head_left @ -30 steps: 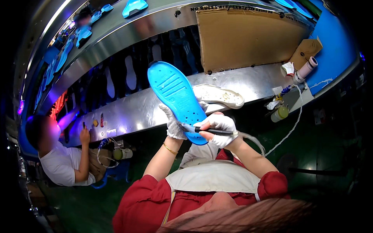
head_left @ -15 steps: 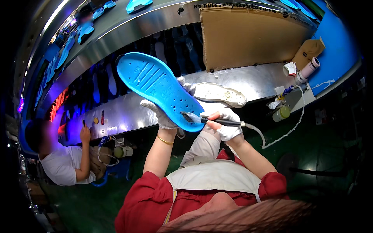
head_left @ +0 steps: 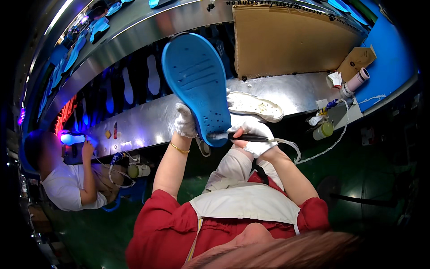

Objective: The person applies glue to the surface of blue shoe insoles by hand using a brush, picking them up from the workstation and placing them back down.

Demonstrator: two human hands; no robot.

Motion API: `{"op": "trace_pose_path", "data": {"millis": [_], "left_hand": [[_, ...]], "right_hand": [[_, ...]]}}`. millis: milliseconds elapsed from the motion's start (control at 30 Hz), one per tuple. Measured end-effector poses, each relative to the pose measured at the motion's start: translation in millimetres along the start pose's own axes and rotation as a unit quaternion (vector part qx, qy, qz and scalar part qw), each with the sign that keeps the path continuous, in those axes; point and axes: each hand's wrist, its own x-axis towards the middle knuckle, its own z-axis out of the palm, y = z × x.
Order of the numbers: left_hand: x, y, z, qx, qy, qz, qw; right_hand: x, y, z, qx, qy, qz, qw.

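Observation:
A large blue shoe sole (head_left: 196, 85) stands tilted in front of me, its wider end pointing away and small holes dotted over its near end. My left hand (head_left: 184, 121), in a white glove, grips the sole's left edge; part of the fingers is hidden behind it. In my right hand (head_left: 257, 140), gloved with bare fingertips, is a black-handled brush (head_left: 244, 136) fed by a pale tube. Its bristles touch the sole's near end. Just beyond my right hand, a white sole (head_left: 255, 106) lies on the metal ledge.
Behind the ledge (head_left: 295, 92) stands a cardboard sheet (head_left: 295, 42). At the right are a pink cylinder (head_left: 357, 80) and a green-lidded jar (head_left: 323, 131). More soles (head_left: 99, 28) lie on the conveyor (head_left: 134, 20). A co-worker (head_left: 67, 184) sits at the left, holding a lit sole.
The blue sole has swung more upright, its far end moving right and away, with the brush still at its near end. At the left, the co-worker's lit sole has come into sight.

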Motion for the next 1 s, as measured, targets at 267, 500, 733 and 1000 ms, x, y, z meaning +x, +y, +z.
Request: {"op": "trace_pose_path", "data": {"millis": [267, 500, 733, 1000], "left_hand": [[13, 9, -13, 0.177, -0.023, -0.125, 0.976], [31, 14, -7, 0.150, 0.095, -0.259, 0.949], [39, 18, -6, 0.123, 0.111, -0.322, 0.932], [39, 14, -16, 0.162, 0.112, -0.318, 0.927]], "right_hand": [[18, -4, -20, 0.080, -0.153, 0.159, 0.972], [23, -12, 4, -0.080, -0.094, 0.073, 0.990], [37, -9, -5, 0.065, -0.085, 0.139, 0.984], [38, 0, -21, 0.037, -0.080, 0.091, 0.992]]}}
